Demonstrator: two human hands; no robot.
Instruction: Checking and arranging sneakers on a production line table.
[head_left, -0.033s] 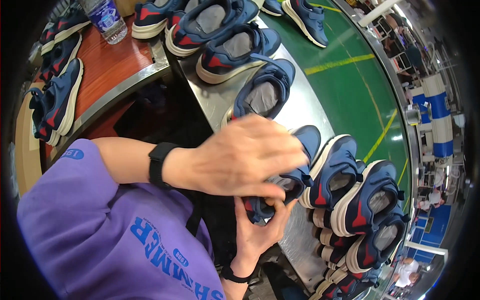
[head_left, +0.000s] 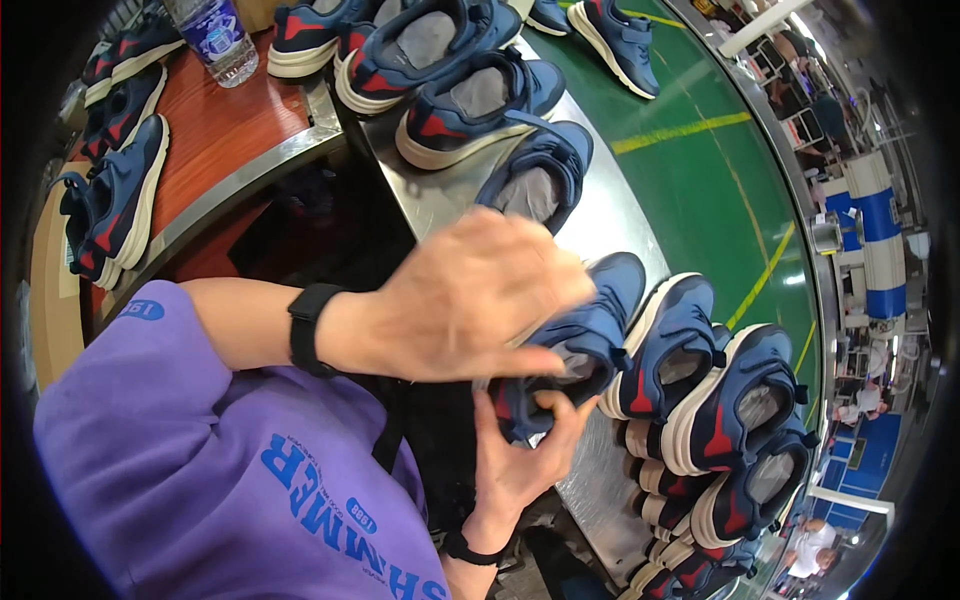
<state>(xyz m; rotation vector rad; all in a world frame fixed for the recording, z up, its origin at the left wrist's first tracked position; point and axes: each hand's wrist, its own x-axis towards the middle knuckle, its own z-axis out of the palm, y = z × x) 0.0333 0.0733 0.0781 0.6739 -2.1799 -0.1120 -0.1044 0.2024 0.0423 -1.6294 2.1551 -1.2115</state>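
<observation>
My left hand (head_left: 470, 300), with a black watch on its wrist, lies over the top of a navy blue shoe (head_left: 585, 345) and grips its upper. My right hand (head_left: 520, 460) comes up from below, palm up, and holds the same shoe at its near end, thumb against the sole. The shoe is held at the edge of a steel bench (head_left: 610, 225), partly hidden by my left hand. Just right of it, several matching navy shoes with red patches and white soles (head_left: 690, 360) stand packed in a row.
More navy shoes (head_left: 470, 100) lie on the steel bench further up. A green conveyor belt (head_left: 700, 170) runs along its right. A wooden table (head_left: 215, 125) at the left carries a water bottle (head_left: 210, 35) and more shoes (head_left: 115, 205). Other people work at the far right.
</observation>
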